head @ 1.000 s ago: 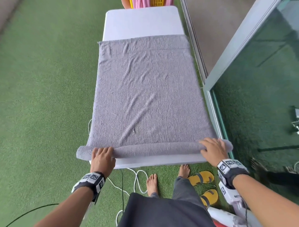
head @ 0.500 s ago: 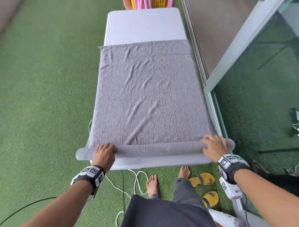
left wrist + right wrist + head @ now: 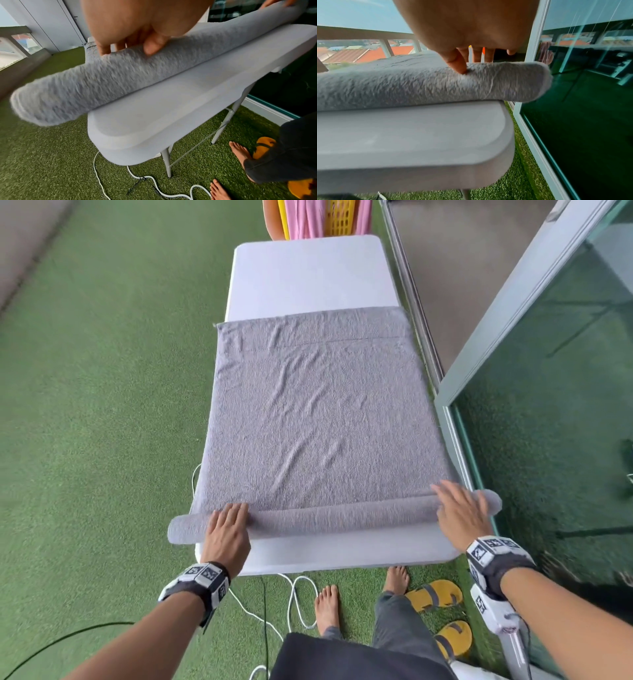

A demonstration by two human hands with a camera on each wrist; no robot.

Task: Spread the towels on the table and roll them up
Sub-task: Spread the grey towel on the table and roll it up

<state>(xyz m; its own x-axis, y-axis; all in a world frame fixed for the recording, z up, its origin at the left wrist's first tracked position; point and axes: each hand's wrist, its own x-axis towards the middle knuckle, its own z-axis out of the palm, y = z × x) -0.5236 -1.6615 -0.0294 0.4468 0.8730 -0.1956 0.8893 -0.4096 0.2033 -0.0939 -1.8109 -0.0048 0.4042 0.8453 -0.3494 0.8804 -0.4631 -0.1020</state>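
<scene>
One grey towel [image 3: 318, 419] lies spread on the white surface [image 3: 308, 268]; only its near edge is rolled, a thin roll [image 3: 342, 517] at the near end. Left hand [image 3: 227, 534] and right hand [image 3: 460, 510] rest flat on the roll's two ends, fingers straight, gripping nothing. Judgement: rolling barely begun; most of the cloth beyond the fingertips remains flat. Both roll ends overhang the surface's sides. Farther off, pink cloth in a yellow basket [image 3: 337, 217] is cut off by the frame; whether these are more towels is unclear.
</scene>
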